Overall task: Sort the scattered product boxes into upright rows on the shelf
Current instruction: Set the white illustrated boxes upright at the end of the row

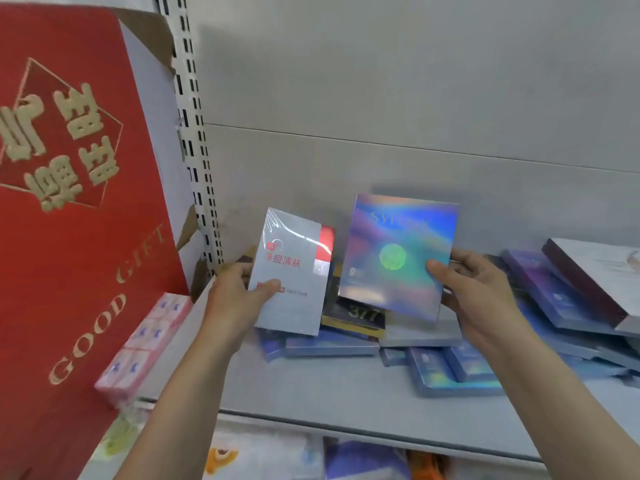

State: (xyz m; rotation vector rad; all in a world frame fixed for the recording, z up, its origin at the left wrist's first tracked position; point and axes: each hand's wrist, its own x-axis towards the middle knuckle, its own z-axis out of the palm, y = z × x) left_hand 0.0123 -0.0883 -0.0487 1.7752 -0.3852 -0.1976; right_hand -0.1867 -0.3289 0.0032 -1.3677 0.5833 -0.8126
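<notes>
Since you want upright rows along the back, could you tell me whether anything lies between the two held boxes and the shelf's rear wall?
Yes: flat scattered boxes lie on the shelf beneath and behind the white box and holographic box.

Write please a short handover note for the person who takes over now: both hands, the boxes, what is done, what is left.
Left hand holds the grey box with red lettering upright.
Right hand holds the holographic box upright.
Both are lifted above the shelf, not yet set down.
The other boxes, among them a black 377 box, lie flat in scattered piles.
Done: no upright row shows.
Left: stand all boxes in rows.
</notes>
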